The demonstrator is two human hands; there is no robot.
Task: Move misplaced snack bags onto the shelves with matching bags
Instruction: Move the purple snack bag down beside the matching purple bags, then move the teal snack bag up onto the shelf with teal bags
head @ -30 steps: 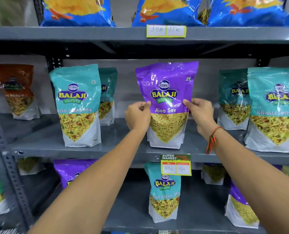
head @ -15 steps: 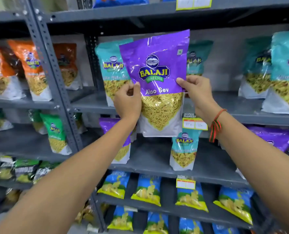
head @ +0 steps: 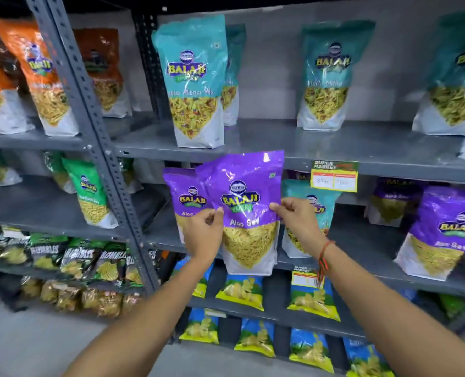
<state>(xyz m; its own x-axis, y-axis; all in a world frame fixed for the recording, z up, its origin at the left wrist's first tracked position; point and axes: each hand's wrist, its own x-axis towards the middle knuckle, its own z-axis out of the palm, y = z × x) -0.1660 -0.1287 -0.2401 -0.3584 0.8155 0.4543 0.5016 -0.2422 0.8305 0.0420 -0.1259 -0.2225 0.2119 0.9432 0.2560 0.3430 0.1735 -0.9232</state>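
We pinch the purple Aloo Sev bag (head: 249,213) at mid-height side edges, left hand (head: 204,235) and right hand (head: 298,223) fingers clamped; it looks light, crinkly, slippery.

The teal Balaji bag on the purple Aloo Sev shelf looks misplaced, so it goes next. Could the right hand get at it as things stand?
Probably not yet. The right hand pinches the held Aloo Sev bag, though the teal bag stands directly behind it with nothing else blocking.
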